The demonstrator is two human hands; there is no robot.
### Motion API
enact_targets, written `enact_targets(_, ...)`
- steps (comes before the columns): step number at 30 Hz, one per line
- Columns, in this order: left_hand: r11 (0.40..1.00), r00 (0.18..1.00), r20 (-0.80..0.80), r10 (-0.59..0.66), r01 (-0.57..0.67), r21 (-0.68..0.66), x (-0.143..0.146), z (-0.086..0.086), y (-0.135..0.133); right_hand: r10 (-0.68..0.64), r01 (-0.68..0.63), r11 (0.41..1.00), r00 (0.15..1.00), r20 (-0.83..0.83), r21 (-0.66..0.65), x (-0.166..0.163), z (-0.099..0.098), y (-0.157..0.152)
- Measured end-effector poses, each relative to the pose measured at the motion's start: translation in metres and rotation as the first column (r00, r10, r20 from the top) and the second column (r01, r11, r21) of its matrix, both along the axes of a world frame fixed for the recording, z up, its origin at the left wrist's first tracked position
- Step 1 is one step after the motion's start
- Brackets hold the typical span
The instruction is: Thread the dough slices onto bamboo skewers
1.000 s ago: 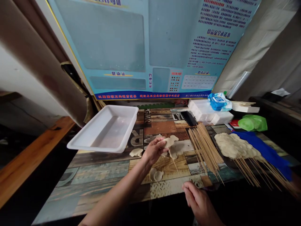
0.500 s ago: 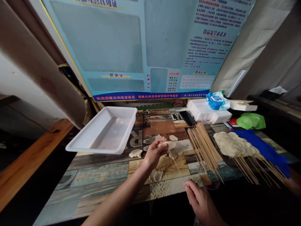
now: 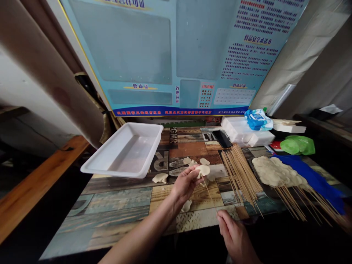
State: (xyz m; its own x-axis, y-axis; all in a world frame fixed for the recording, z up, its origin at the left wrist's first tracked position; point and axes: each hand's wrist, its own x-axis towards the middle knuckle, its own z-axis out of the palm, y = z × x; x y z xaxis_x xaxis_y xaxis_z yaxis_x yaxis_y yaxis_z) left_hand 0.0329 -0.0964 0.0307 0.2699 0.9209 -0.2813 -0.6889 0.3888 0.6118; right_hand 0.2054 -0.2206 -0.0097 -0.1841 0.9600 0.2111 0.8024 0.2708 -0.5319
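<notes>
Between the thumb and fingers of my left hand [image 3: 187,183] is a pale, flat, round food slice [image 3: 204,170]. A thin wooden skewer [image 3: 210,194] runs from that slice down to my right hand [image 3: 233,234], whose fingers are closed on its lower end. How far the tip goes into the slice is hidden. More pale slices [image 3: 160,178] lie loose on the table around my left hand, one [image 3: 186,206] partly behind my forearm. To the right rests a bundle of bare skewers [image 3: 240,174].
Skewered slices [image 3: 277,170] are heaped on a dark tray at the right, sticks pointing toward me. A white plastic tub [image 3: 143,170] stands at the left. Behind are a phone [image 3: 221,139], white packs [image 3: 233,128], a blue wipes packet [image 3: 257,120] and a green bag [image 3: 298,145].
The slice in my left hand has turned to show more of its flat face, with the skewer still at it. The whole view has shifted slightly; my right hand keeps its hold.
</notes>
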Motion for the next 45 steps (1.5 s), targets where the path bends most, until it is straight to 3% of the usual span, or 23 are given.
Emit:
enact_targets(4,0.985,0.987,-0.107,0.117,-0.103,0.135,0.002,-0.007,0.001,-0.007,0.007,1.000,1.000,0.004,-0.009,-0.001,0.002,-0.003)
enact_targets(9,0.955,0.961,-0.202,0.187,-0.130,0.267,0.005,-0.016,-0.006,0.000,-0.004,0.998,0.998,-0.056,-0.059,-0.003,0.005,-0.004)
enact_targets(12,0.970,0.970,-0.193,0.149,-0.106,0.217,0.016,-0.025,-0.025,-0.011,0.003,0.996,0.996,-0.092,-0.090,-0.004,0.004,-0.003)
enact_targets(15,0.993,0.977,-0.210,0.035,-0.010,0.118,0.025,-0.037,-0.044,-0.036,0.024,0.994,0.993,-0.110,-0.111,-0.003,0.000,-0.003)
enact_targets(18,0.982,0.947,-0.316,-0.055,0.108,0.153,0.017,-0.041,-0.039,-0.064,0.052,0.991,0.993,-0.100,-0.119,0.001,-0.002,-0.003)
enact_targets(20,0.948,0.873,-0.488,0.013,0.144,0.284,0.001,-0.038,-0.019,-0.073,0.061,0.990,0.993,-0.089,-0.125,0.004,-0.002,-0.004)
enact_targets(23,0.848,0.561,-0.752,0.347,0.154,0.507,-0.025,-0.035,0.018,-0.065,0.053,0.991,0.993,-0.095,-0.125,0.005,0.000,-0.003)
enact_targets(25,0.794,0.402,-0.814,0.419,0.273,0.544,-0.035,-0.037,0.037,-0.053,0.042,0.993,0.993,-0.103,-0.107,0.003,0.000,-0.002)
enact_targets(27,0.756,0.332,-0.840,0.430,0.377,0.536,-0.038,-0.042,0.047,-0.045,0.035,0.995,0.993,-0.107,-0.096,0.002,0.001,-0.001)
enact_targets(29,0.740,0.318,-0.844,0.431,0.410,0.533,-0.035,-0.046,0.051,-0.041,0.029,0.994,0.993,-0.108,-0.106,0.001,0.000,0.000)
enact_targets(31,0.756,0.349,-0.837,0.421,0.374,0.536,-0.032,-0.046,0.053,-0.040,0.026,0.992,0.993,-0.108,-0.122,0.001,-0.001,-0.001)
enact_targets(36,0.899,0.640,-0.733,0.229,0.150,0.412,-0.031,-0.034,0.054,-0.038,0.023,0.987,0.995,-0.093,-0.157,0.002,0.002,-0.004)
enact_targets(41,0.965,0.875,-0.484,0.010,0.118,0.233,-0.031,-0.022,0.045,-0.012,-0.006,0.985,0.994,-0.104,-0.170,-0.004,0.010,-0.003)
enact_targets(43,0.977,0.924,-0.382,-0.027,0.105,0.186,-0.031,-0.019,0.042,-0.001,-0.018,0.987,0.993,-0.119,-0.157,-0.004,0.009,-0.002)
enact_targets(45,0.974,0.917,-0.400,-0.002,0.093,0.207,-0.032,-0.020,0.038,-0.015,-0.005,0.991,0.988,-0.152,-0.135,-0.002,0.006,-0.003)
